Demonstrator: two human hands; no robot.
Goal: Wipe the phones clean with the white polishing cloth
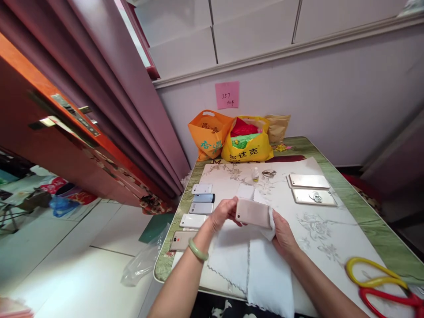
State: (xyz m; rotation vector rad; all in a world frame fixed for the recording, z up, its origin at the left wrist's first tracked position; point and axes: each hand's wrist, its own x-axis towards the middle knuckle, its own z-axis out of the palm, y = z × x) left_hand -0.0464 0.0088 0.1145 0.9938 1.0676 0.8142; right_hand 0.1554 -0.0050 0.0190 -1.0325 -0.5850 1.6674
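Over the table, my left hand [224, 213] grips one end of a pale gold smartphone [253, 213]. The phone's back faces up, with its camera lens near my left fingers. My right hand [285, 235] is closed round a small white cloth [272, 224], which wraps the phone's other end; some right fingers are hidden behind the phone and cloth. Below both hands lie light blue-white cloths [270, 269] with zigzag edges, hanging over the front edge.
Several phones, including a white one [193, 221], lie in a column on the left. Two gold phones [309, 181] lie right. A small bottle [255, 174] and glasses [269, 173] sit farther back. Scissors [377, 281] lie front right. Orange [209, 134] and yellow bags [248, 148] stand at the back.
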